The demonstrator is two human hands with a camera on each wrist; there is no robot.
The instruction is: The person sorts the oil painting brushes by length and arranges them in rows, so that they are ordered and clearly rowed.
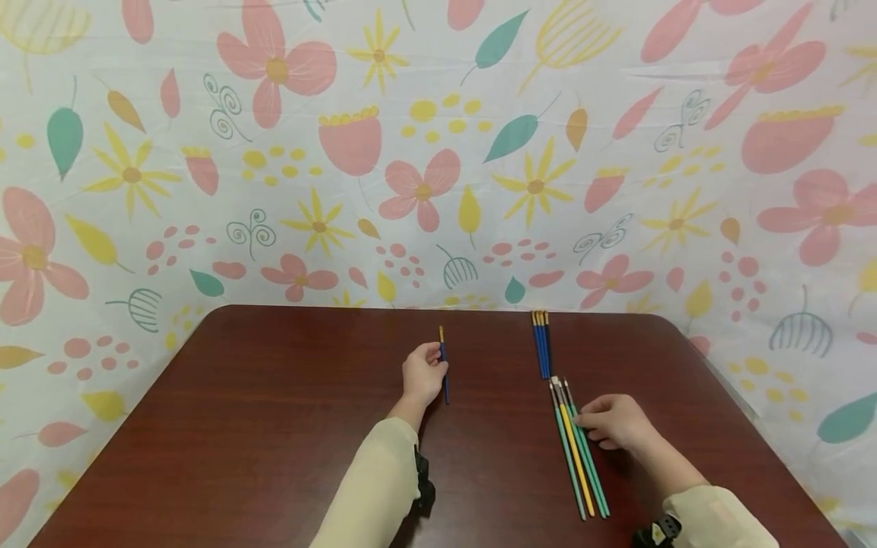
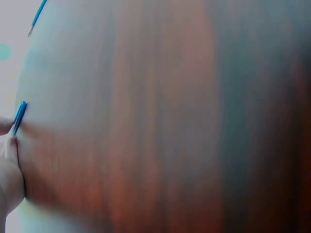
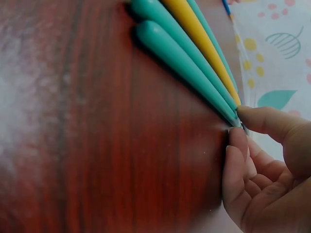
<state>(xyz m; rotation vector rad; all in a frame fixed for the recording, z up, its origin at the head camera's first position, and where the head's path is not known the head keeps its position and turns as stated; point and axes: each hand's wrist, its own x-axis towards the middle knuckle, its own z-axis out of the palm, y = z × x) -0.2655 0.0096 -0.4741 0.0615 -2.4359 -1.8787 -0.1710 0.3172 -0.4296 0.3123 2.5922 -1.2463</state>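
Note:
My left hand [image 1: 423,374] pinches a single blue paintbrush [image 1: 447,390] near the middle of the table, its bristle end pointing to the wall. In the left wrist view the end of its blue handle [image 2: 20,112] shows beside the fingers. To the right, the thumb and fingertips of my right hand [image 1: 620,420] pinch a green paintbrush [image 1: 596,473] at the right side of a small group. A yellow paintbrush [image 1: 581,464] and another green one [image 1: 567,455] lie left of it. In the right wrist view the rounded green handle [image 3: 180,68] points away from the hand [image 3: 277,170].
Several blue paintbrushes [image 1: 541,346] lie side by side near the far table edge, just beyond the green and yellow group. The dark brown table [image 1: 274,411] has rounded far corners. Behind it hangs a flower-patterned cloth [image 1: 425,251].

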